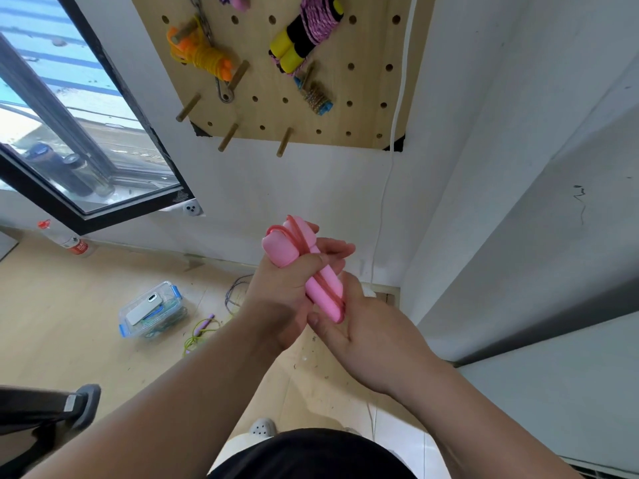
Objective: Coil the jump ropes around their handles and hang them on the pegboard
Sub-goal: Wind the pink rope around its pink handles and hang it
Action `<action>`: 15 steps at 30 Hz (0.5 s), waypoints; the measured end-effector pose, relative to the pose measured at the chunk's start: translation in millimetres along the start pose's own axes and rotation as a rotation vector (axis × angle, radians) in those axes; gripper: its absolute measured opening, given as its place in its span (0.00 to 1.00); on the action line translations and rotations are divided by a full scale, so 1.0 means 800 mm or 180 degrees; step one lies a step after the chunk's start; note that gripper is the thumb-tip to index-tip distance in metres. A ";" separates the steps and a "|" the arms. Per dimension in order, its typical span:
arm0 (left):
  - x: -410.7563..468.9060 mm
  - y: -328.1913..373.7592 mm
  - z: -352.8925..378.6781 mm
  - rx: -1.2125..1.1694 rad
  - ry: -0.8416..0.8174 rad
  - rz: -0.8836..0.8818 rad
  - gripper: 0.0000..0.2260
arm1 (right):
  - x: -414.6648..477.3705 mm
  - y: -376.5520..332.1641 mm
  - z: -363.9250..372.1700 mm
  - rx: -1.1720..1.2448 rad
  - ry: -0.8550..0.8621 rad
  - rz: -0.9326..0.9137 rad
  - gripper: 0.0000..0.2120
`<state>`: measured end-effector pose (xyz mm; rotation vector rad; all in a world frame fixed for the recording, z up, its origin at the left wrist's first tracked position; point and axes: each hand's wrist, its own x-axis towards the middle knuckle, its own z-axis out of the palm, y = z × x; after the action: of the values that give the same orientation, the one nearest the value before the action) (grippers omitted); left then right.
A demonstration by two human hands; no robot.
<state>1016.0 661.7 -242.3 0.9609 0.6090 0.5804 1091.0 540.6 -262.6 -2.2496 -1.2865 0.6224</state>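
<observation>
Your left hand (281, 292) grips the upper half of the rope-wound pink handles (278, 250), whose long axis slants down-right from that grip into your right hand (349, 326), curled round the lower end; a free peg (283, 141) on the pegboard (332, 119) lies straight above.

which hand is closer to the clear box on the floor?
Left. The left hand grips the pink handles on the side facing the clear box, which lies on the floor to its left; the right hand holds them from the other side.
</observation>
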 end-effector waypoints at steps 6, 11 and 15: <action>-0.009 -0.005 0.009 -0.0409 -0.0109 -0.0092 0.14 | 0.003 0.004 -0.009 0.0090 0.0289 -0.0093 0.16; -0.010 -0.017 0.002 -0.0421 0.0069 -0.0217 0.17 | 0.021 0.002 0.011 -0.0043 0.0347 0.0011 0.12; 0.001 -0.013 -0.030 0.0101 0.0608 -0.0146 0.17 | 0.040 -0.002 0.022 -0.0366 0.0255 0.0068 0.09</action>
<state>1001.3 671.1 -261.9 0.9250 0.8108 0.6274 1093.9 572.5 -280.0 -2.3585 -1.2905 0.4717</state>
